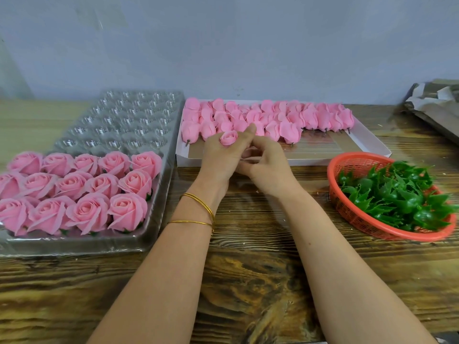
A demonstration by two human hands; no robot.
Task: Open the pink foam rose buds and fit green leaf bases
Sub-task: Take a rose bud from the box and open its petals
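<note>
My left hand (223, 155) holds a pink foam rose bud (228, 138) upright, just in front of the white tray (372, 142) of closed pink buds (273, 117). My right hand (267, 167) is beside it with curled fingers that touch the left hand; pink petal shows between the two hands. Whether the right fingers pinch a petal is hard to tell. Several opened roses (74, 192) with green bases fill the near rows of a clear plastic cell tray (129, 115) on the left. Green leaf bases (395, 194) lie heaped in a red basket (347, 207) on the right.
A wooden tabletop (248, 281) extends under my forearms. A plain wall stands behind the trays. Crumpled grey packing paper (434, 103) sits at the far right. Gold bangles (198, 209) circle my left wrist.
</note>
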